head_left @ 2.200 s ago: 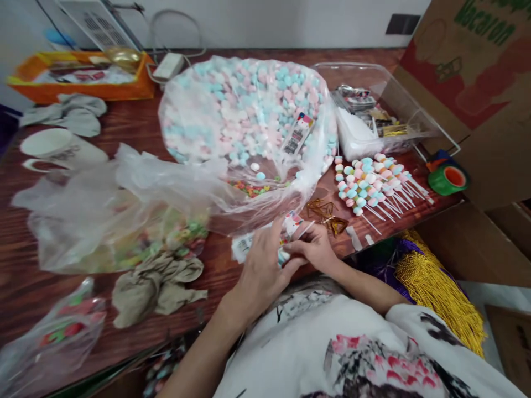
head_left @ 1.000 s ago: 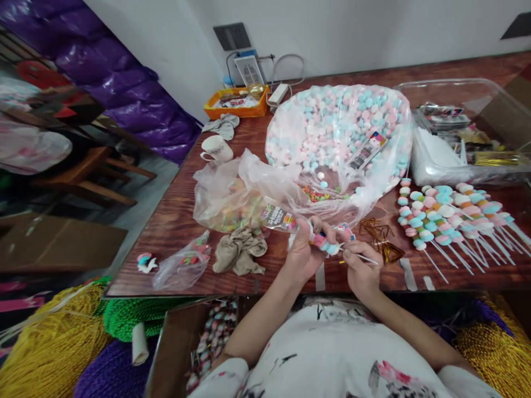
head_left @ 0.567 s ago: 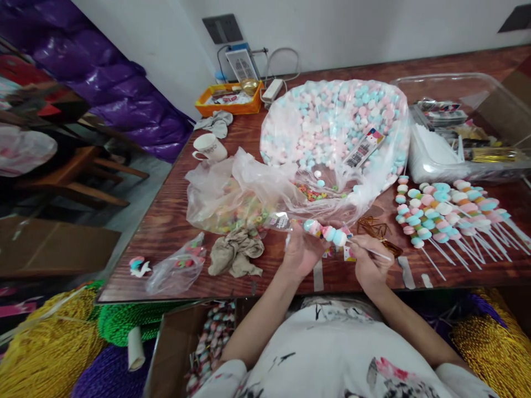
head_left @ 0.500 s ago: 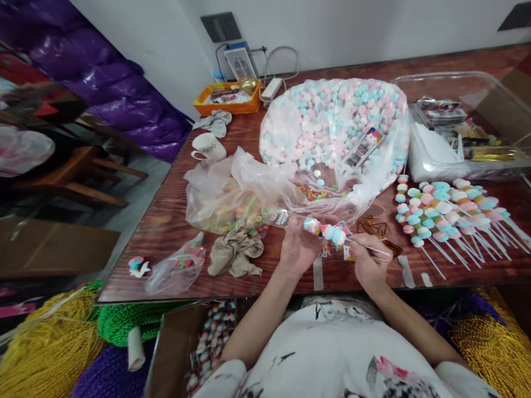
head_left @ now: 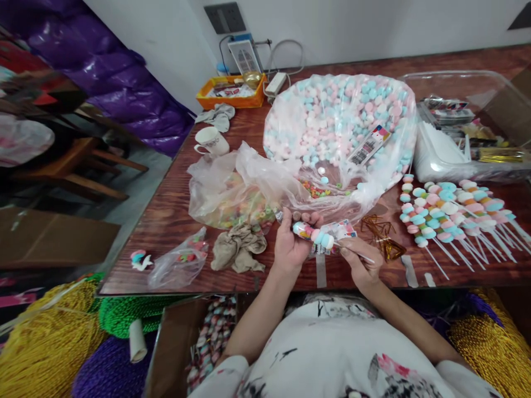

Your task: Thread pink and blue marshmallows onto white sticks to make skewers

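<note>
Box (head_left: 168, 337), under the near edge of the table (head_left: 166, 215): many candy sticks (head_left: 211, 337); whether wrapped, too small to tell.

Right hand (head_left: 365, 262): thumb and fingers closed in a pinch on the white stick (head_left: 367, 258) of the skewer.

Left hand (head_left: 291, 243): palm up, fingers half-curled behind the skewer, thumb raised; the far end held loosely between them.

Skewer (head_left: 322, 238), one, pink, blue and white: slung between both hands, above the table's near edge. Condition, by judgement: part done; the end in the left hand appears to lie in a printed wrapper (head_left: 304, 229), while the pieces by the stick look bare and outside it.

Rag (head_left: 238, 247), crumpled: near the left hand.

Packet (head_left: 342, 228), printed: just beyond the hands.

Strips (head_left: 384, 237), amber: near the right hand.

Heap (head_left: 446, 213), of skewers: farther right; no wrappers seen on them, so judged left to do.

Big bag (head_left: 332, 113), of loose candy: behind.

Tub (head_left: 435, 168), clear: beside it, holding further packets.
</note>
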Demonstrator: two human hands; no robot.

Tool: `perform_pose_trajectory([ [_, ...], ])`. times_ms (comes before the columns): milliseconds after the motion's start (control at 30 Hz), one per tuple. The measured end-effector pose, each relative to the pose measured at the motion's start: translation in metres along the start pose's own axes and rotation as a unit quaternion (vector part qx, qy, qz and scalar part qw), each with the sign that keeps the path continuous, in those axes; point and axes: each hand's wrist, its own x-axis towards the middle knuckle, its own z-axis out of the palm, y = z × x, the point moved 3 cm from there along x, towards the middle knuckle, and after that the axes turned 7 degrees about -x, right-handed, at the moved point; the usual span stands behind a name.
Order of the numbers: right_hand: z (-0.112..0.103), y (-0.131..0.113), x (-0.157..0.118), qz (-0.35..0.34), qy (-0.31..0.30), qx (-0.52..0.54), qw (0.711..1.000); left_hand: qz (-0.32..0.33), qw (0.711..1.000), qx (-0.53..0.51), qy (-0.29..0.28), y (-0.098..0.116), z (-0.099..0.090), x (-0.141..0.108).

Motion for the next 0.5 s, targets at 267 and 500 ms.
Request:
perform_pose_trajectory([
  [267,0.009,0.020,-0.004,0.177,0.032,0.135,0.974,-0.067,0.995,0.042,-0.066,0.001,-0.001,-0.004],
  [500,0.006,0.013,-0.003,0.114,0.015,0.055,0.992,-0.055,0.993,0.071,-0.083,0.003,-0.007,-0.002],
])
